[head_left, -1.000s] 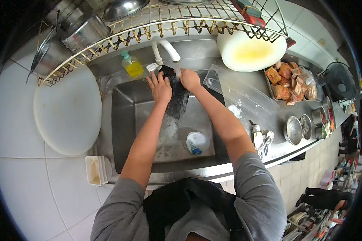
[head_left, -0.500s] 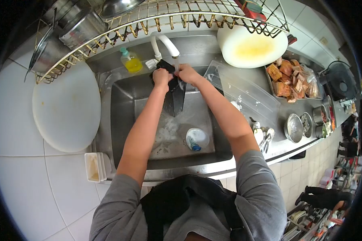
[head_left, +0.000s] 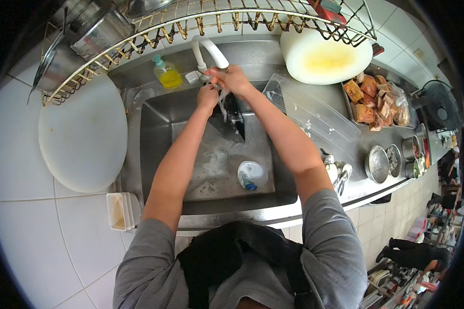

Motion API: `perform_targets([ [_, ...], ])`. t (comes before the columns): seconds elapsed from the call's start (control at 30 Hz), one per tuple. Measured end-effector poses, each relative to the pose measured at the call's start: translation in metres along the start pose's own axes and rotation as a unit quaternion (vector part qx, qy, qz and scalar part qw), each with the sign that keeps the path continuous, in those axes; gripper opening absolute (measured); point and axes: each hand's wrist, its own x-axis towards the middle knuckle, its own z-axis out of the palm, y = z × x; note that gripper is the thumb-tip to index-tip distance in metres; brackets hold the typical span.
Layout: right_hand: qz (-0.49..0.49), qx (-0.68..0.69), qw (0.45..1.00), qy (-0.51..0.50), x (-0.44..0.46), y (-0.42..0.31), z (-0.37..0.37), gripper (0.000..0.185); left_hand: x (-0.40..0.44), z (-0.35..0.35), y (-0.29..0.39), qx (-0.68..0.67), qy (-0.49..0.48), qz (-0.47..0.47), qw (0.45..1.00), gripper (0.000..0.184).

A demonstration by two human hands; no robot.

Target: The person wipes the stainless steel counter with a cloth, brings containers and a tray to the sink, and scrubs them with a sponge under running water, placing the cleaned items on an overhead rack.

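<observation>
A dark, flat, straight-edged wet thing [head_left: 234, 117] hangs tilted over the sink [head_left: 201, 206], its exact kind unclear. My left hand [head_left: 208, 98] is closed around its upper end. Just above, my right hand [head_left: 230, 80] is under the spout of the white tap [head_left: 211, 47], its fingers partly apart and pointing left. Water splashes from beneath the right hand and runs down the dark surface. On the sink floor sits a small white bowl [head_left: 252, 172] with a blue-tipped item [head_left: 249, 184] in it.
A soap bottle [head_left: 166, 72] stands behind the sink. White boards lean left [head_left: 82, 134] and right [head_left: 325, 56]. A wire rack [head_left: 216, 23] overhangs. Rightward lie a clear lid [head_left: 314, 113], spoons [head_left: 340, 175], metal bowls [head_left: 377, 164] and a tray of browned meat chunks [head_left: 368, 100].
My right hand has shifted up and left, off the dark thing's edge, toward the tap spout. The dark thing has turned, and more water splashes down its face.
</observation>
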Motion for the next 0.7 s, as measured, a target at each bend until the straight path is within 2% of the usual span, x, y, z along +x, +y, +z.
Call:
perform_targets([
  [0.07, 0.009, -0.018, 1.0, 0.024, 0.004, 0.007, 0.0, 0.023, 0.026, 0.004, -0.032, 0.058, 0.031, 0.045, 0.997, 0.042],
  [0.13, -0.001, -0.002, 0.998, 0.066, 0.016, 0.029, 0.001, 0.023, 0.025, 0.006, -0.033, 0.101, 0.048, 0.097, 0.989, 0.047],
  [0.23, 0.036, -0.124, 0.992, 0.014, 0.015, 0.027, 0.0, 0.018, 0.009, 0.004, -0.026, 0.157, 0.058, 0.167, 0.972, 0.051],
  [0.27, 0.038, -0.091, 0.995, 0.003, 0.014, 0.027, 0.001, 0.016, 0.001, 0.001, -0.019, 0.174, 0.058, 0.19, 0.965, 0.051],
  [0.33, 0.04, -0.026, 0.999, -0.016, 0.014, 0.029, 0.001, 0.018, -0.005, 0.0, -0.009, 0.191, 0.062, 0.175, 0.964, 0.048],
  [0.47, 0.049, -0.055, 0.996, -0.047, 0.011, 0.016, -0.005, 0.023, -0.024, -0.021, 0.011, 0.262, 0.097, 0.11, 0.954, 0.048],
  [0.57, 0.042, -0.009, 0.999, -0.028, 0.011, 0.015, -0.005, 0.025, -0.033, -0.055, -0.011, 0.159, 0.123, 0.101, 0.974, 0.048],
  [0.63, 0.016, 0.047, 0.999, -0.019, 0.013, 0.022, -0.004, 0.026, -0.076, -0.08, 0.003, -0.038, 0.113, 0.05, 0.992, 0.052],
  [0.7, 0.021, 0.07, 0.997, -0.018, 0.012, 0.022, -0.004, 0.027, -0.079, -0.102, -0.038, -0.231, 0.132, -0.011, 0.964, 0.051],
])
